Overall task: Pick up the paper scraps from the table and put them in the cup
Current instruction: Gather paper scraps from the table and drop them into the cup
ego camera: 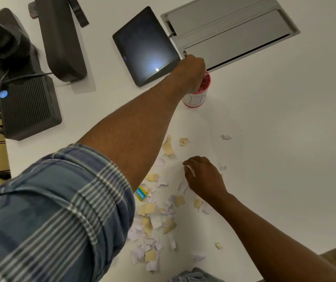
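A white cup with a red inside and red base stands upright on the white table. My left hand is over its mouth, fingers bunched and pointing down into it; what they hold is hidden. Many white, lilac and tan paper scraps lie scattered in front of me, some stray ones farther right. My right hand hovers just above the scraps with curled fingers, thumb and forefinger pinched at a small white scrap.
A dark tablet lies behind the cup, next to a grey cable hatch set in the table. Black devices and cables fill the left side. A small blue-and-yellow wrapper piece lies among the scraps.
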